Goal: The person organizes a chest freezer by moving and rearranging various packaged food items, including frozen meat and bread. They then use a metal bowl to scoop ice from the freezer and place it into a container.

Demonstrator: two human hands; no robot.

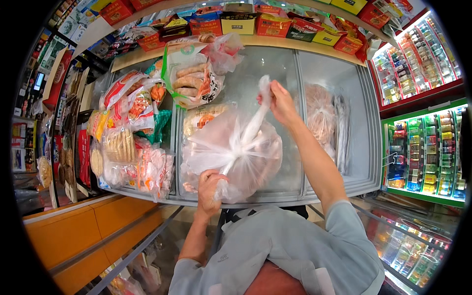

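Observation:
A large translucent plastic bag (254, 162) rests on the glass lid (287, 184) of a chest freezer. Pale pinkish contents show dimly through it; I cannot tell what they are. Its gathered neck parts into two twisted ends at the middle. My right hand (282, 103) grips the long upper end, pulled up and away from the bag. At the near left side, my left hand (211, 190) holds the shorter end, its fingers curled around the plastic. Just beyond the bag, partly covered by it, lies a clear pack of pale food (204, 117).
Packaged frozen foods (120, 140) are heaped on the left of the freezer, with a sausage bag (190, 79) behind. In the right compartment (356, 81) sits another tied bag (320, 114). Boxed seasoning packets (238, 23) line the shelf behind. Lit drink coolers (424, 147) stand at right.

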